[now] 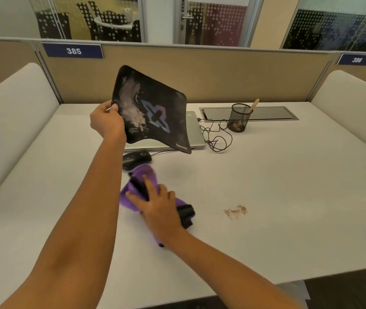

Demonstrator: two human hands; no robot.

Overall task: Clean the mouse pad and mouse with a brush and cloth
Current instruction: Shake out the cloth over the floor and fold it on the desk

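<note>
My left hand pinches the left edge of the black mouse pad and holds it tilted in the air above the desk. The pad has a blue cross logo and a whitish dusty smear. My right hand rests with spread fingers on a purple and black cloth lying on the white desk. A black wired mouse sits on the desk just behind the cloth. The brush's wooden handle sticks out of a black mesh cup.
A closed silver laptop lies behind the lifted pad, with a tangled dark cable to its right. Brown crumbs are scattered on the desk right of the cloth. A cable tray lid sits by the beige partition.
</note>
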